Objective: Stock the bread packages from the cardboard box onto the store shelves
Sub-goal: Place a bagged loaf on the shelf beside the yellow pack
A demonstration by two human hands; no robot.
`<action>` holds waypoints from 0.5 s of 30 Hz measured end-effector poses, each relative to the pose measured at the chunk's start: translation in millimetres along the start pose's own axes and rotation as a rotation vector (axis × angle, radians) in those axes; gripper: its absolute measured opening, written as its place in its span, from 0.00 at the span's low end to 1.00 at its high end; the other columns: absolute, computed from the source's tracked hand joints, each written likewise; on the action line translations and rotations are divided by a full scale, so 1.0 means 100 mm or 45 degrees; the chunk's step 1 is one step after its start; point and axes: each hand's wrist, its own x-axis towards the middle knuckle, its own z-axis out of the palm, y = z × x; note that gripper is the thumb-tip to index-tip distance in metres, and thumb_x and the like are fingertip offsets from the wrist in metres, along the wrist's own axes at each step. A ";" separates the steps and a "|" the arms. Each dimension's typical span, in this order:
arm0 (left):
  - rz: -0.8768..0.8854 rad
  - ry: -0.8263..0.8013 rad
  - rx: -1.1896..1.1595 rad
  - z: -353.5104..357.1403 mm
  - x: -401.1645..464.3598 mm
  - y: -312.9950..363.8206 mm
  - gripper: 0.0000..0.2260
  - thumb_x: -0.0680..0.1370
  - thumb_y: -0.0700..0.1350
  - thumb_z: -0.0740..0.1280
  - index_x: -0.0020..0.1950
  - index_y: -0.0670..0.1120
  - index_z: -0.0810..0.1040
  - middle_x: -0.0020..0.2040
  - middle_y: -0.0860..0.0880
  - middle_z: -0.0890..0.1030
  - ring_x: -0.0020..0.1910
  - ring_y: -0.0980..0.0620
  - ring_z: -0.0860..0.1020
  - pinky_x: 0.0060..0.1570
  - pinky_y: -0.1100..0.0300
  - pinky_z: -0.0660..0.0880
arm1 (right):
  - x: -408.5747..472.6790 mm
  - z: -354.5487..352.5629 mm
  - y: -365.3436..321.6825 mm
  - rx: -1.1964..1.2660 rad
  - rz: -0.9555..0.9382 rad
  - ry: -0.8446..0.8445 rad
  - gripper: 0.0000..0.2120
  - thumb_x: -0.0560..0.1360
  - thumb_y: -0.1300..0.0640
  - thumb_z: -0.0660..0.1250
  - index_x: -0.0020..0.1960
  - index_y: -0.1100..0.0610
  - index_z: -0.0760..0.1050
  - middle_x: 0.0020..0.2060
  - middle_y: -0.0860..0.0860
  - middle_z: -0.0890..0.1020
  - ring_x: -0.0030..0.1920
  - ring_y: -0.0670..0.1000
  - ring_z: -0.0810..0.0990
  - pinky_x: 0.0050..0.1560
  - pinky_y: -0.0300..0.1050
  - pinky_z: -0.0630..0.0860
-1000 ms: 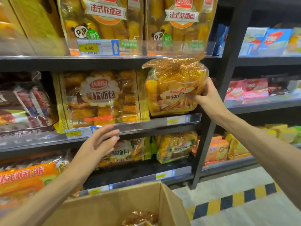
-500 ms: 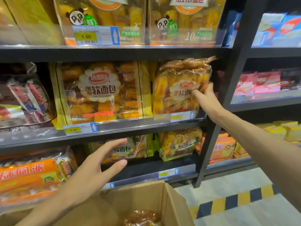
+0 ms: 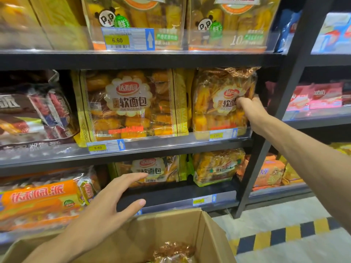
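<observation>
Gripping item one: a soft-bread package [image 3: 218, 103], upright on the middle shelf [image 3: 171, 144] at its right end, my right hand [image 3: 252, 112] curled round its right edge, thumb on the front label. Just beside it on the left: a wider soft-bread package [image 3: 131, 105], same shelf, price tag [image 3: 105, 147] reading 9.80 below. My left hand [image 3: 106, 207]: fingers straight and apart, holding nothing, hovering above the cardboard box [image 3: 190, 230] in front of the lower shelf. Inside the box: one more bread package [image 3: 173, 252], crinkled top showing. Upper shelf: panda-marked bread bags [image 3: 136, 18], tag 6.60.
</observation>
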 end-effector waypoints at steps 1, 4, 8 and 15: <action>0.010 -0.003 0.048 -0.01 -0.02 -0.02 0.25 0.79 0.64 0.63 0.75 0.72 0.61 0.73 0.77 0.61 0.74 0.75 0.58 0.70 0.71 0.60 | -0.02 0.01 -0.01 -0.010 0.005 0.001 0.35 0.81 0.52 0.65 0.83 0.53 0.51 0.73 0.56 0.73 0.70 0.60 0.76 0.69 0.61 0.76; 0.050 -0.034 0.152 -0.03 -0.10 -0.08 0.26 0.79 0.66 0.61 0.76 0.73 0.58 0.73 0.78 0.57 0.75 0.75 0.55 0.69 0.78 0.55 | -0.13 0.03 0.00 -0.074 -0.061 0.076 0.41 0.82 0.48 0.65 0.84 0.53 0.44 0.77 0.56 0.68 0.73 0.59 0.73 0.70 0.57 0.74; 0.064 -0.070 0.218 -0.04 -0.25 -0.14 0.27 0.79 0.70 0.56 0.78 0.70 0.59 0.75 0.77 0.58 0.76 0.73 0.56 0.70 0.80 0.52 | -0.30 0.09 0.08 -0.059 -0.269 0.124 0.44 0.80 0.39 0.65 0.85 0.50 0.43 0.82 0.52 0.58 0.79 0.56 0.66 0.75 0.58 0.69; 0.024 -0.072 0.219 -0.03 -0.43 -0.27 0.30 0.76 0.75 0.54 0.78 0.72 0.54 0.75 0.76 0.59 0.76 0.73 0.58 0.75 0.65 0.61 | -0.32 0.16 -0.02 -0.248 -0.261 0.163 0.47 0.80 0.35 0.64 0.84 0.55 0.43 0.84 0.57 0.53 0.82 0.61 0.59 0.79 0.63 0.61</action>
